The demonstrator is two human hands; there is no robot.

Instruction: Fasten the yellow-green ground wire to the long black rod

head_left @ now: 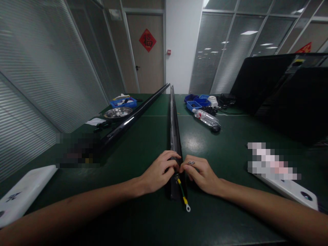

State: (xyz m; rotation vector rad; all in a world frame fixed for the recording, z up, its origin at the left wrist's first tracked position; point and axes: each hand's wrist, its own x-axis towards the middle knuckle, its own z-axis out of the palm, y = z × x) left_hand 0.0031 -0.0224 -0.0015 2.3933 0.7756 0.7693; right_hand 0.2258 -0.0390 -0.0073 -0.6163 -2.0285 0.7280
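A long black metal channel (176,133) runs away from me down the middle of the green table. My left hand (162,171) is closed over the channel's near end, thumb and fingers bent inward. From the other side my right hand (201,173), with a ring on one finger, pinches at the same spot, its fingertips close to the left ones. What the fingertips grip is hidden between them. Just below them a short green-and-yellow wire (182,190) comes out of the channel, and its ring terminal (188,207) hangs past the right edge.
A second black bar (133,118) lies slanted on the left. Beyond it are a metal bowl (118,113) and a blue tray (129,103). To the right are blue bins (194,105), a plastic bottle (207,118), black monitors (266,85) and a white case (287,188). Another white object (28,191) lies left.
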